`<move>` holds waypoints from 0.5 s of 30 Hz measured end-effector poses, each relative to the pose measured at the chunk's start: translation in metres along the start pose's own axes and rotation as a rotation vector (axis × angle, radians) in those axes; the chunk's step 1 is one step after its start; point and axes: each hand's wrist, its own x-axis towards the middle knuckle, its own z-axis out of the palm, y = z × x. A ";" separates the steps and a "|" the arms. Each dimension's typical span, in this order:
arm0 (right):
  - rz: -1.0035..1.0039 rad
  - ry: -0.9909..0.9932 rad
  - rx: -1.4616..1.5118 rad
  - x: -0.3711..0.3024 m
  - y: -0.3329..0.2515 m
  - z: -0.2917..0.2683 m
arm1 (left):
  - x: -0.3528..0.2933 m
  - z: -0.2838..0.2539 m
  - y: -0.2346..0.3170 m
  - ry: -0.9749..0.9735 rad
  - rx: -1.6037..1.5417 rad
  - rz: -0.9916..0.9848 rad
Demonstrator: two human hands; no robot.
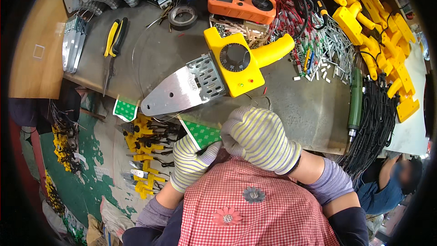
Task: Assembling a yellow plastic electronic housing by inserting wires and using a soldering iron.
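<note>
My left hand (191, 161), in a striped knit glove, grips a green piece with a white pattern and pale edge (201, 135) at the table's near edge. It is a thin, flat piece, and I cannot tell its material. Just right of it, my gloved right hand (258, 139) is closed, its curled fingers by the piece's right end; what they pinch is hidden. Beyond my hands lies a yellow-handled heating tool (240, 75) with a black dial, a slotted guard and a flat pointed metal plate (170, 94). A second green patterned piece (125, 110) hangs at the table edge, left of the plate.
Yellow-and-black pliers (113, 41) and a tape roll (182, 17) lie left. An orange meter (241, 2) stands behind, near loose wires and screws (334, 48). Right are a green electric screwdriver (355, 100), black cables (371, 127) and yellow handles (387, 32). Another person (387, 182) sits lower right.
</note>
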 end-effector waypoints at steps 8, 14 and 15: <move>0.191 0.311 0.313 -0.016 0.019 -0.016 | 0.025 -0.053 -0.001 -0.692 0.096 -0.202; 0.498 0.477 0.438 -0.004 0.056 -0.034 | 0.071 -0.068 0.033 0.070 0.188 0.247; 0.447 0.479 0.381 -0.001 0.063 -0.031 | 0.097 -0.064 0.036 0.017 0.432 0.441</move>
